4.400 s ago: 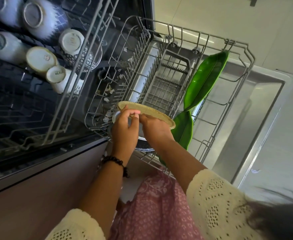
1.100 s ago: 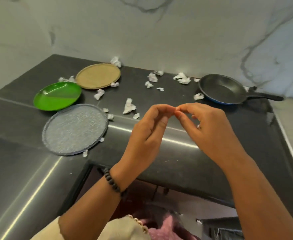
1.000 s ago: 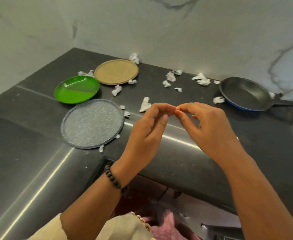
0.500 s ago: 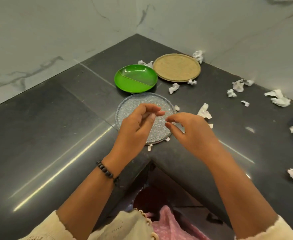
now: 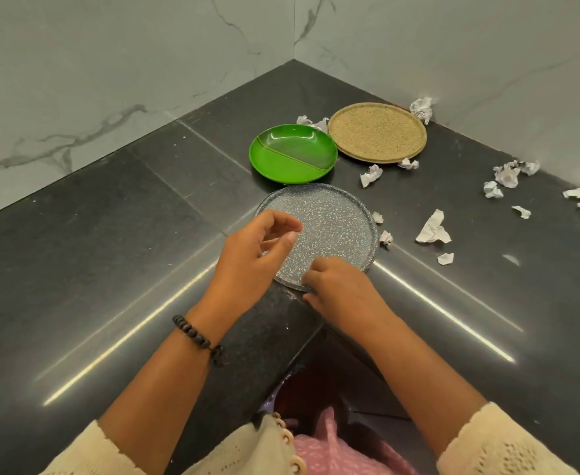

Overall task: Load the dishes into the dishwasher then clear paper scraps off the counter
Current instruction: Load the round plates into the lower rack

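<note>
The speckled grey plate (image 5: 329,228) is lying flat on the bench (image 5: 110,269); its near rim is being reached by the right hand (image 5: 341,289), fingers curled, grip unclear. The left hand (image 5: 254,258) is hovering above, loosely curled, empty. Judged stiff, fairly weighty, breakable: best taken by the rim.

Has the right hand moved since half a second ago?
Yes: the right hand dropped from above the speckled grey plate down to its near rim.
</note>
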